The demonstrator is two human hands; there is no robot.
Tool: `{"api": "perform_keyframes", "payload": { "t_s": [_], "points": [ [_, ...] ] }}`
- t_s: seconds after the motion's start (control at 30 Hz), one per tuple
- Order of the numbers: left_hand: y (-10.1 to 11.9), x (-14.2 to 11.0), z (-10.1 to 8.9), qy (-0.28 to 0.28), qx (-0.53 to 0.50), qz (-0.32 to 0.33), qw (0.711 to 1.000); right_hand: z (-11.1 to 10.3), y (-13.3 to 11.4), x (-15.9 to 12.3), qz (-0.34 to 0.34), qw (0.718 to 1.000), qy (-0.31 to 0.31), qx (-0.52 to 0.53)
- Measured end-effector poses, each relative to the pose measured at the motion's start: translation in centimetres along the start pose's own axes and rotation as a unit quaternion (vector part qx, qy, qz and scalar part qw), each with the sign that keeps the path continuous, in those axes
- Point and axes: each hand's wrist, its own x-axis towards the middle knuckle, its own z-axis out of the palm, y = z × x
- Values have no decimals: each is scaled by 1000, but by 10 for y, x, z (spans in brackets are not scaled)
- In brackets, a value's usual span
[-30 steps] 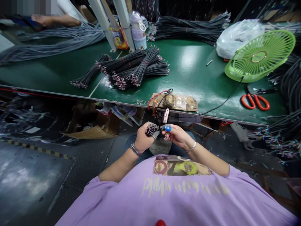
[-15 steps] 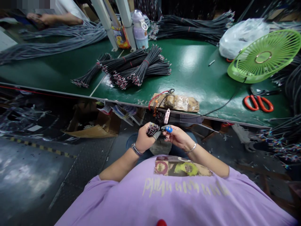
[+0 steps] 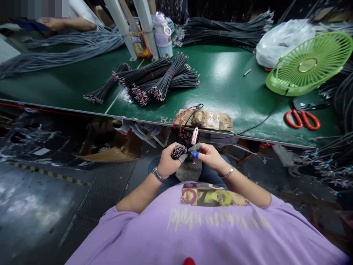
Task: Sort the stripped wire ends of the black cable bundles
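Observation:
My left hand (image 3: 168, 162) is closed round a bundle of thin black cables (image 3: 178, 151), whose stripped reddish and white ends point up at me. Close beside it, my right hand (image 3: 209, 157) pinches at the side of the bundle, thumb and forefinger together. Blue and grey coverings wrap its fingertips, and grey ones show on the left thumb. What lies between the right fingertips is too small to make out. Just beyond the hands, a small white-pink device (image 3: 195, 135) hangs at the table edge by a taped wooden board (image 3: 215, 120).
On the green table (image 3: 220, 70) lie tied black cable bundles (image 3: 160, 79). To the right are red-handled scissors (image 3: 302, 118), a green fan (image 3: 309, 65) and a plastic bag (image 3: 284, 40). A bottle (image 3: 163, 35) stands by the posts. Another person's arm (image 3: 71, 24) is at the far left.
My right hand has turned, its blue-covered digit shifting slightly left and down and a grey-covered fingertip coming into view. My left hand still grips the cable bundle in nearly the same place.

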Motion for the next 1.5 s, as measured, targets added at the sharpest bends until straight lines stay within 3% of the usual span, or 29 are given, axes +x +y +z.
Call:
{"api": "perform_keyframes", "payload": {
  "t_s": [0.1,0.27,0.43,0.53,0.63,0.77,0.83,1.03,1.23,1.5],
  "points": [
    [3,1,-7,-30,20,10,999,-5,-7,3,0,998,-48,-36],
    [7,3,-15,-119,-34,-1,992,-7,-3,9,85,991,-101,-6],
    [5,7,-15,-53,-133,-58,988,-5,1,16,105,982,21,157],
    [6,12,-14,-14,-165,-48,985,-4,-7,23,147,963,-3,224],
    [10,18,-12,3,-181,-42,983,-1,-14,29,115,976,-5,187],
    [14,25,-8,20,-184,-46,982,4,-10,33,-22,992,115,50],
    [14,27,-6,21,-180,-41,983,6,-5,34,-45,989,138,36],
    [10,29,-1,11,-187,-38,982,9,-4,42,80,970,97,206],
    [8,31,3,-1,-186,-50,981,13,-7,45,74,960,108,247],
    [7,26,3,-1,-176,-57,983,9,-3,34,95,957,57,268]
  ]
}}
